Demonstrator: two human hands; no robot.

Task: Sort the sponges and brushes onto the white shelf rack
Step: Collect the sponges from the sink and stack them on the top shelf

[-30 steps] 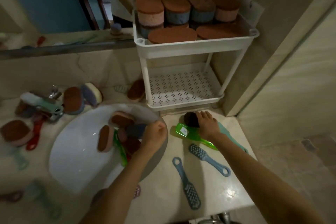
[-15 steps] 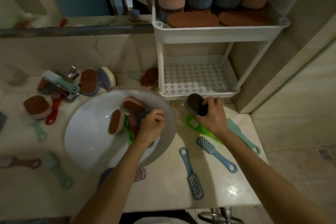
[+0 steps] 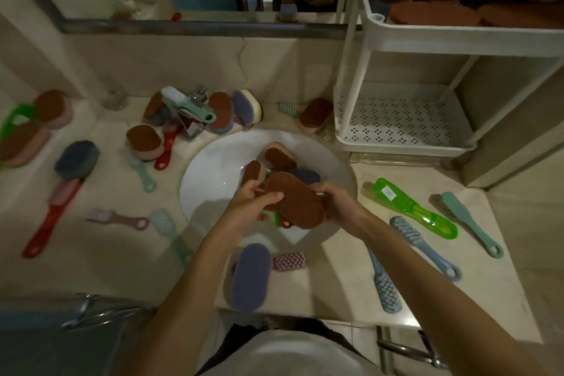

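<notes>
Both hands meet over the white sink basin (image 3: 213,174). My left hand (image 3: 253,201) and my right hand (image 3: 338,204) together hold a brown-topped sponge (image 3: 296,201) above the bowl. More sponges (image 3: 279,156) lie in the basin behind it. The white shelf rack (image 3: 396,146) stands at the back right; its top tier (image 3: 457,30) is packed with sponges and its lower perforated tray holds nothing. A green brush (image 3: 412,207), a teal brush (image 3: 470,220) and two blue brushes (image 3: 424,241) lie on the counter to the right.
Left of the basin the counter holds several sponges (image 3: 143,140), a red brush (image 3: 52,207), a pink fork-shaped brush (image 3: 119,218) and pale green brushes. The faucet (image 3: 192,113) stands behind the bowl. A purple sponge (image 3: 250,276) sits at the front edge. A mirror runs along the back.
My right hand carried the dark sponge from in front of the rack over to the basin. My left hand lifted from the sponges in the bowl, and both hands now hold one sponge. The view tilted down and left.
</notes>
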